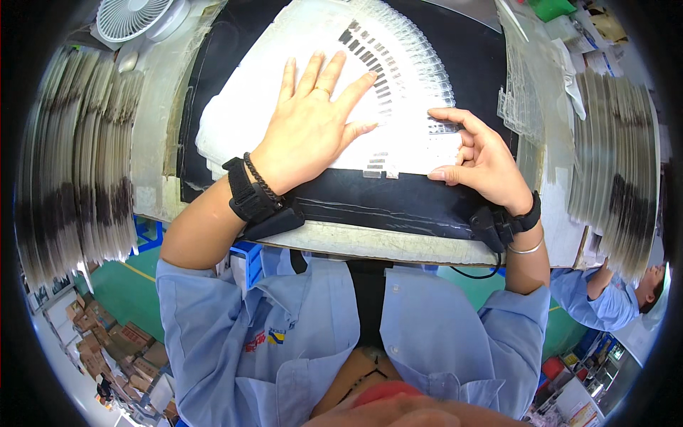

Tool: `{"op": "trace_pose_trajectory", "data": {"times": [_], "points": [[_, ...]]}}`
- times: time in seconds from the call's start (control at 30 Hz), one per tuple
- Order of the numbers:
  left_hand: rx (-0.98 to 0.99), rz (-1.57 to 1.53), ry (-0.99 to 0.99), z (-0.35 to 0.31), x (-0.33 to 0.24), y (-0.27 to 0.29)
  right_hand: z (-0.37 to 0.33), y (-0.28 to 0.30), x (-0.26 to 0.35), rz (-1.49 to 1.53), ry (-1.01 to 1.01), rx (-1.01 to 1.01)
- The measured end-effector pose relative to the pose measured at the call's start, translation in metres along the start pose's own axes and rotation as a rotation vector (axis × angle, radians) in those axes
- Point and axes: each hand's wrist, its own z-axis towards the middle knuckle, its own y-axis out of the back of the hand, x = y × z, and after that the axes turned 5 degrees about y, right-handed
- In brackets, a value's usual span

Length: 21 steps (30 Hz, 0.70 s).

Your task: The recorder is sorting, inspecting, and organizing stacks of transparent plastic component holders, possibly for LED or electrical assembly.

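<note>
A stack of thin translucent sheets point(245, 117), spread like a fan, lies on a black mat point(398, 203). Its curved outer edge shows many overlapping clear tabs, with rows of dark small patches inside. My left hand point(309, 121) rests flat on the sheets, fingers spread. At the fan's right end, my right hand point(484, 153) grips the sheets' edge, index finger on the upper side, thumb at the lower corner, and the other fingers curled between. Glare washes out much of the sheets' surface. Dark straps with small devices sit on both wrists.
Tall piles of sheets stand on edge at the left point(78, 164) and the right point(615, 171). A white fan point(135, 18) stands at the far left. Clear plastic pieces point(523, 114) lie right of the mat. Another person point(597, 295) is at the lower right.
</note>
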Motion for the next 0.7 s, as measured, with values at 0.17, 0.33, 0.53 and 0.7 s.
{"op": "trace_pose_trajectory", "data": {"times": [0.17, 0.33, 0.53, 0.7], "points": [[-0.019, 0.038, 0.049, 0.003, 0.003, -0.002, 0.002, -0.002, 0.006, -0.043, -0.115, -0.031], [0.034, -0.029, 0.046, 0.001, 0.000, 0.007, 0.001, 0.001, 0.004, 0.017, -0.081, -0.017], [0.184, -0.157, -0.003, -0.008, -0.005, 0.018, 0.002, -0.001, 0.008, 0.003, -0.197, -0.004], [0.209, -0.136, -0.005, -0.009, -0.003, 0.019, -0.001, 0.003, 0.005, 0.044, -0.137, 0.043]]}}
